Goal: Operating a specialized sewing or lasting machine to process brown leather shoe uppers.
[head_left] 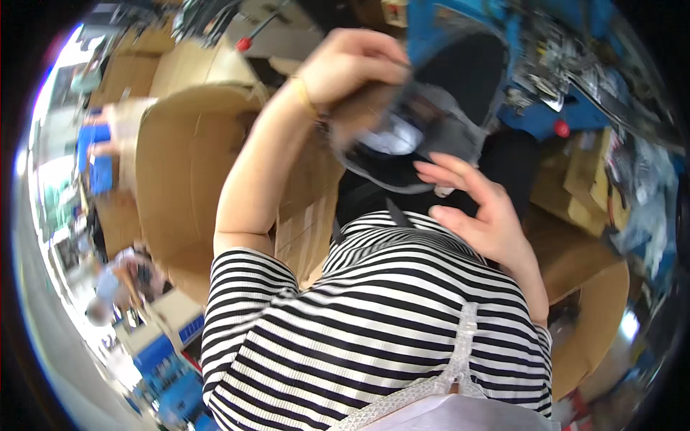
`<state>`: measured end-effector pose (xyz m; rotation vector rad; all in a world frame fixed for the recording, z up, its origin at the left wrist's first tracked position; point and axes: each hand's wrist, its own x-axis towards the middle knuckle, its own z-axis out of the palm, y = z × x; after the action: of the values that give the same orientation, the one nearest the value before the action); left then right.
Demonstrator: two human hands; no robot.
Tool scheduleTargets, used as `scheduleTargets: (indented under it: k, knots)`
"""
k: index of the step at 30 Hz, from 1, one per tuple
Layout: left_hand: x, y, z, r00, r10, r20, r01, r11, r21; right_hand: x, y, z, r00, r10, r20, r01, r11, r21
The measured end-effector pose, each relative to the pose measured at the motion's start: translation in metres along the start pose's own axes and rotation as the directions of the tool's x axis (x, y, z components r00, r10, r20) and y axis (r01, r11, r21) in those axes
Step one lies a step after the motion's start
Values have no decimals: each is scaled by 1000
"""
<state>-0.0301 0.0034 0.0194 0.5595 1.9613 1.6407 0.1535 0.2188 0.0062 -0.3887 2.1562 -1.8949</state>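
At three o'clock I see the right hand (478,212), fingers spread loose, beside the black-and-grey item (449,118) at one o'clock: rounded, grey-rimmed, a white patch inside, its details blurred. The left hand (356,68) curls at twelve; I can't tell its grip. Beyond, the left forearm (262,165) partly hides a cardboard box (187,151).

Head cam, L of a side-by-side pair, wide fisheye, worn by the person I'm watching. Looks steeply down from head ht.; upright, unmirrored, so frame L = wearer's L. Near field: striped shirt (395,309), lower ctr., v. close; beyond it, approx. at arm's reach, L hand (356,68) (upper) and R hand (489,215) (mid-frame). Far field: co-worker (113,286), small, nr. L margin. Str. edges bend toward dark rim.
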Motion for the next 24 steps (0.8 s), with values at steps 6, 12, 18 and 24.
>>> scheduleTargets:
  k: [6,12,18,24]
  knots:
    - [-179,13,-154,631,50,-774,168,965,200,11,29,14,989,150,-1,-148,976,158]
    - [-240,-9,-171,473,707,-526,539,240,807,19,31,30,980,181,80,-190,974,125]
    - [-146,-45,-122,550,566,-614,244,594,767,-29,46,-12,901,35,-432,-90,990,-107]
    - [-27,-59,25,848,519,-108,-250,570,782,-175,65,-80,330,-321,-888,-442,778,-445]
